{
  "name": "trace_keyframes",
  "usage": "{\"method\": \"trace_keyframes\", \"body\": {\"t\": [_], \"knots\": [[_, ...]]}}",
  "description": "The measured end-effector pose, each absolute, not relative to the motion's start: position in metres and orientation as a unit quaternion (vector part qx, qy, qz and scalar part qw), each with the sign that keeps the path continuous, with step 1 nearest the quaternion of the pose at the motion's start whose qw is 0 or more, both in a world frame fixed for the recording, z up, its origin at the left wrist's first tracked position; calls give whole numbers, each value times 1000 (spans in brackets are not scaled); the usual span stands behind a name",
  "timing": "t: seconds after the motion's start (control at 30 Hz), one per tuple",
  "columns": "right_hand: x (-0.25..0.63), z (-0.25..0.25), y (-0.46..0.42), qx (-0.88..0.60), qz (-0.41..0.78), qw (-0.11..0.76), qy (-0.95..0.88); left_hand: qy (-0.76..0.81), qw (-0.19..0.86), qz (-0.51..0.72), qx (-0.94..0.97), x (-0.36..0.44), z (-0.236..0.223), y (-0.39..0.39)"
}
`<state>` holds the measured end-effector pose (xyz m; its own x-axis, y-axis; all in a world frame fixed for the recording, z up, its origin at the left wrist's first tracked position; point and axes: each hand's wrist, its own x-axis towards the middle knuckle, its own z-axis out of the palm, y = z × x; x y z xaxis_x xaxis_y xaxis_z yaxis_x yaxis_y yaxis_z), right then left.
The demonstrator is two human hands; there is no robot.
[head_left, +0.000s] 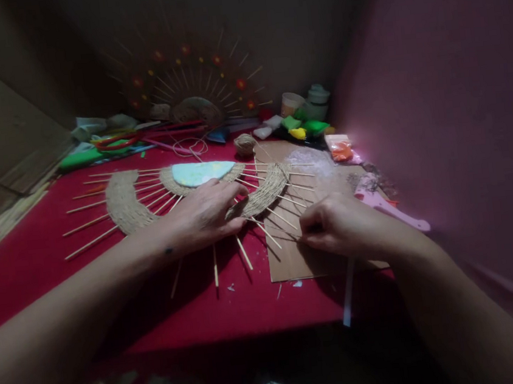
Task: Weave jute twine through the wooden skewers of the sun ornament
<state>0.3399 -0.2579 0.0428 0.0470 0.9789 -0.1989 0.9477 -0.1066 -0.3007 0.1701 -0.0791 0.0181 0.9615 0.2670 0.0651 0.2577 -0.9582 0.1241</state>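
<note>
A half-round woven fan frame lies on the red cloth, with thin wooden sticks [92, 223] radiating from a light-blue half-disc [202, 172]. A wide arc of twine weaving [266, 194] runs across the sticks. My left hand [210, 212] rests over the middle of the frame, thumb and fingers closed about the woven band. To the right, my right hand [333, 223] is curled shut above the cardboard, close to the stick ends; what its fingers hold is hidden. Behind the frame sits a ball of twine [245, 145], its strand loosely looped.
Cardboard [291, 261] lies under the right part. A pale strip [348, 292] hangs near the front edge. Pink scissors or a similar tool [390, 205], clay packets [316, 127], a cup [292, 103] and red-handled scissors [116, 142] surround it. A decorated stick fan [195, 110] leans behind.
</note>
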Motion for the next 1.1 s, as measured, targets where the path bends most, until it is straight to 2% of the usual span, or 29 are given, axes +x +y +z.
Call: {"method": "trace_keyframes", "body": {"t": [0.13, 0.33, 0.53, 0.73, 0.93, 1.1], "knots": [[344, 40, -255, -744, 109, 45, -657, 142, 75, 35, 986, 168, 23, -79], [353, 32, -243, -755, -111, 62, -643, 110, 65, 28, 991, 169, 11, -74], [355, 38, -220, -739, -181, 68, -646, 121, 63, 32, 990, 169, 5, -72], [366, 25, -205, -682, -200, 125, -692, 135, 69, 19, 988, 169, 8, -74], [377, -3, -193, -694, -126, 169, -689, 140, 75, 6, 987, 171, 6, -72], [373, -8, -190, -710, -115, 202, -665, 132, 82, -6, 988, 170, 8, -70]]}}
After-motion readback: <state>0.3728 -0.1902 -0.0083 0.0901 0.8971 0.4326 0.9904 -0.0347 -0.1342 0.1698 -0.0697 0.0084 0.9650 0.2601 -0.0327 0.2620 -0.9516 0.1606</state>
